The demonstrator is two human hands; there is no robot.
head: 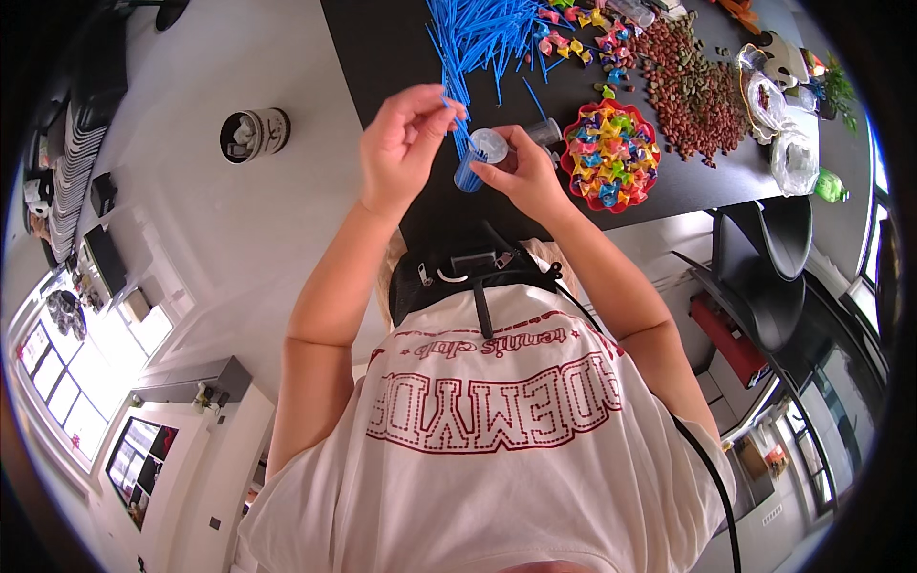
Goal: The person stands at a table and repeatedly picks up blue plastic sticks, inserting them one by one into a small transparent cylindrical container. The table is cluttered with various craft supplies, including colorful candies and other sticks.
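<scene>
In my right hand (526, 172) is a small clear plastic tube (468, 175) packed with blue sticks, tilted over the table's near edge. A round translucent lid (488, 145) shows at its upper end; whether it is attached I cannot tell. My left hand (408, 140) pinches a thin blue stick (457, 118) between thumb and fingers, just above the tube. Beyond both hands lies a large heap of loose blue sticks (487, 32). Another clear container (544, 132) rests on the table behind my right hand, partly hidden by it.
A red scalloped bowl (653, 168) of colourful folded paper pieces stands right of my hands on the black table (387, 57). Farther right are spread reddish-brown nuts or beans (691, 100) and clear plastic bags (794, 161). A bin (269, 132) stands on the floor at left, black chairs (759, 265) at right.
</scene>
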